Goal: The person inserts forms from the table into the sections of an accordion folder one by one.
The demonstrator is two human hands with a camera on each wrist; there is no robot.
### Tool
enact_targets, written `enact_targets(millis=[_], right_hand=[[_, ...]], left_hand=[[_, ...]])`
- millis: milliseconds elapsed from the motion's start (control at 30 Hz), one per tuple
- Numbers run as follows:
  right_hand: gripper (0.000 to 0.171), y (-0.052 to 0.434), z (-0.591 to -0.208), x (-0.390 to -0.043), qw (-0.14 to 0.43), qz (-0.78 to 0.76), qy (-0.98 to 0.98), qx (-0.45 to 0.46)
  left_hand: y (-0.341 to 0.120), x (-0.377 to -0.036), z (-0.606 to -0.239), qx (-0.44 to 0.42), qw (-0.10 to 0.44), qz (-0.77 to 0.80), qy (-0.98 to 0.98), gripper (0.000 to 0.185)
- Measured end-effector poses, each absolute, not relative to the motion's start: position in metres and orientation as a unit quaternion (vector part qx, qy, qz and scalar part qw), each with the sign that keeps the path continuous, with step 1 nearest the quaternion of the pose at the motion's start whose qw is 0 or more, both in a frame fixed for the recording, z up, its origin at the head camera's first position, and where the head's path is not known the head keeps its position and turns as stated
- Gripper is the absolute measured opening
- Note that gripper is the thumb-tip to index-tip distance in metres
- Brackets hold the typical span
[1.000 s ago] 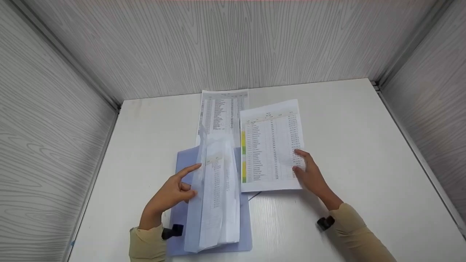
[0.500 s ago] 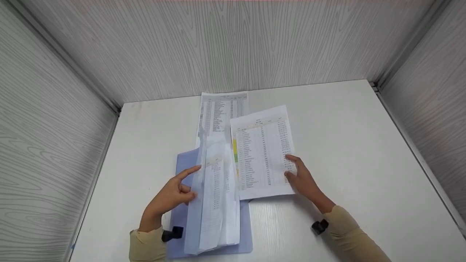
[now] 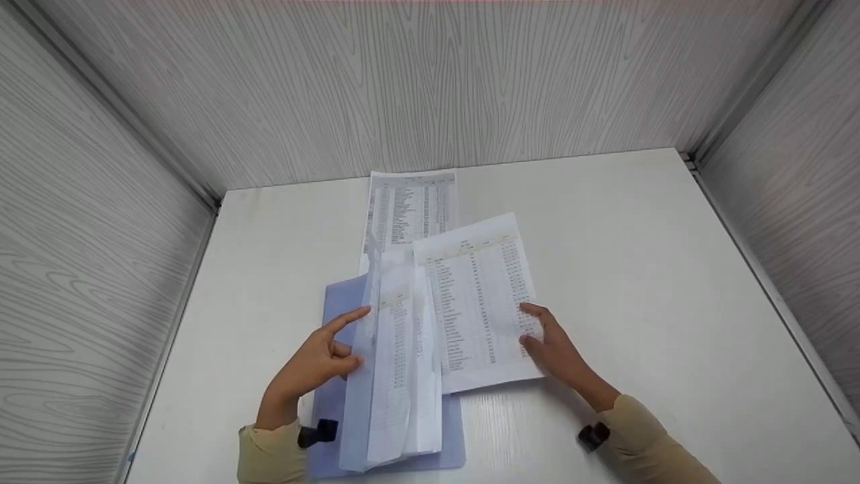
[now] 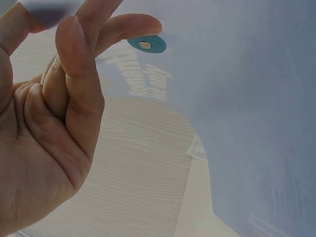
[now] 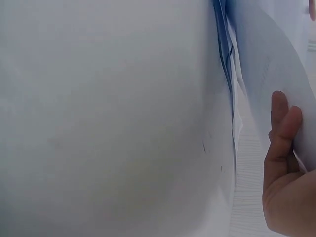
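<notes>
My left hand (image 3: 310, 363) holds up the near layer of a translucent blue plastic document folder (image 3: 356, 417) by its left edge. Close to its fingers, the left wrist view shows a snap button (image 4: 144, 45) on a teal patch. White papers (image 3: 393, 363) stand inside the folder, tilted up with the raised layer. My right hand (image 3: 561, 356) grips a printed table sheet (image 3: 474, 309) by its right side, thumb and index finger on the front, other fingers behind. In the head view this sheet's left edge meets the folder's papers.
Another printed sheet (image 3: 416, 208) lies flat on the white table (image 3: 638, 255) behind the folder, near the back wall (image 3: 430, 81). Its lower part is hidden by the folder and the sheet in my right hand. Grained panels stand on both sides.
My right hand has brought its printed sheet left and toward me, tilting it; its coloured left edge is now hidden by the folder's papers. The left hand stays in place.
</notes>
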State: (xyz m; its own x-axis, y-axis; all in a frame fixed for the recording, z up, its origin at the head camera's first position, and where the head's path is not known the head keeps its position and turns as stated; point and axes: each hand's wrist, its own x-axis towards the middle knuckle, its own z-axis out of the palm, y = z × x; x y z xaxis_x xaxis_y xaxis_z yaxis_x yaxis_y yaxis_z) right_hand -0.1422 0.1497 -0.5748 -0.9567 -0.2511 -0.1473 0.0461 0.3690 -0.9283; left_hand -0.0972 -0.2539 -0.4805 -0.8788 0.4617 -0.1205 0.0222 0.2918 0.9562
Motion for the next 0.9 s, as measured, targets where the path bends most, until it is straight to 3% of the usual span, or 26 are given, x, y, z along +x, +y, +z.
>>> enact_targets(millis=[900], right_hand=[[0.08, 0.151, -0.574, -0.096, 0.214, -0.561, 0.796, -0.08]], left_hand=[[-0.252, -0.1, -0.482, 0.154, 0.198, 0.578, 0.776, 0.075]])
